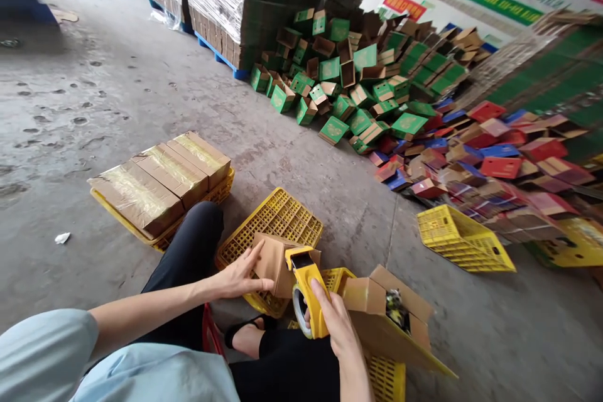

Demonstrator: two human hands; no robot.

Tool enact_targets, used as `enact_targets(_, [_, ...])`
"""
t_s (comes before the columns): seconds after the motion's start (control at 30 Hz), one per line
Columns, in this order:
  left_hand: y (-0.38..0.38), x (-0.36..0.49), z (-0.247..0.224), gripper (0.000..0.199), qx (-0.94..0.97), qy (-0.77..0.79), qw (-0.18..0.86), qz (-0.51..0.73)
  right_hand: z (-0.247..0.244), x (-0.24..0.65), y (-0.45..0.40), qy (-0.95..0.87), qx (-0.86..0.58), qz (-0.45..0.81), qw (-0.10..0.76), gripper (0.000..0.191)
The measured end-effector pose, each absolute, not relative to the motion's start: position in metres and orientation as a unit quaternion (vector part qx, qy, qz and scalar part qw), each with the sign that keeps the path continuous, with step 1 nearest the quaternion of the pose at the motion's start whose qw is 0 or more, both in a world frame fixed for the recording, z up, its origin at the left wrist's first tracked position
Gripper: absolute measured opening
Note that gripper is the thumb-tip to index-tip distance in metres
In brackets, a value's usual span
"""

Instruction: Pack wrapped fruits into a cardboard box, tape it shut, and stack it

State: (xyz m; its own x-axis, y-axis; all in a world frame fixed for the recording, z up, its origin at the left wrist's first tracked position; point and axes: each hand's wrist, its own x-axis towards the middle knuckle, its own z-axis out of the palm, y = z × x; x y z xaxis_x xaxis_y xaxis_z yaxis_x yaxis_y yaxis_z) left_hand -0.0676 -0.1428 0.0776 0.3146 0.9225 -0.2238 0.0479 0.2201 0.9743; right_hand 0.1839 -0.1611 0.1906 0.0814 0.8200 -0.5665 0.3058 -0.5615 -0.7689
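Carton likely stiff yet crushable, best steadied at edges; left grip spread wide at its side, right grip round tape gun.

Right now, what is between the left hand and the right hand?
In the head view: a brown box by the left hand, then the yellow tape dispenser held in the right hand.

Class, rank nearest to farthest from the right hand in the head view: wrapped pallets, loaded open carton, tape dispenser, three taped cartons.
1. Tape dispenser: in the right hand
2. Loaded open carton: just right
3. Three taped cartons: left
4. Wrapped pallets: far back
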Motion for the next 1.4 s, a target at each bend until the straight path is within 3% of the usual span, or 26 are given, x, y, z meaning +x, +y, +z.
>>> enact_targets(0.07, [-0.113, -0.065, 0.084, 0.122, 0.637, 0.451, 0.506, 0.367, 0.189, 0.182, -0.156, -0.395, -0.698, 0.548, 0.238, 0.063])
enact_targets(0.13, [-0.081, -0.055, 0.090, 0.123, 0.714, 0.381, 0.466, 0.359, 0.187, 0.182, -0.155, -0.392, -0.695, 0.550, 0.247, 0.065])
enact_targets(0.3, [-0.043, -0.031, 0.092, 0.117, 0.767, 0.280, 0.508, 0.272, 0.172, 0.194, -0.171, -0.363, -0.689, 0.548, 0.306, 0.068])
enact_targets(0.8, [-0.073, -0.005, 0.082, 0.121, 0.788, 0.287, 0.471, 0.274, 0.142, 0.231, -0.223, -0.262, -0.667, 0.582, 0.385, 0.069])
enact_targets(0.9, [-0.072, -0.006, 0.085, 0.115, 0.784, 0.284, 0.479, 0.275, 0.141, 0.231, -0.225, -0.260, -0.668, 0.566, 0.408, 0.066])
enact_targets(1.17, [-0.067, -0.010, 0.091, 0.108, 0.800, 0.302, 0.457, 0.244, 0.149, 0.235, -0.214, -0.203, -0.655, 0.618, 0.385, 0.096])
enact_targets(1.27, [-0.066, -0.010, 0.088, 0.108, 0.798, 0.311, 0.456, 0.243, 0.147, 0.237, -0.211, -0.194, -0.626, 0.666, 0.357, 0.086])
enact_targets(1.4, [-0.068, -0.023, 0.088, 0.108, 0.775, 0.313, 0.475, 0.275, 0.145, 0.227, -0.201, -0.221, -0.617, 0.648, 0.388, 0.064])
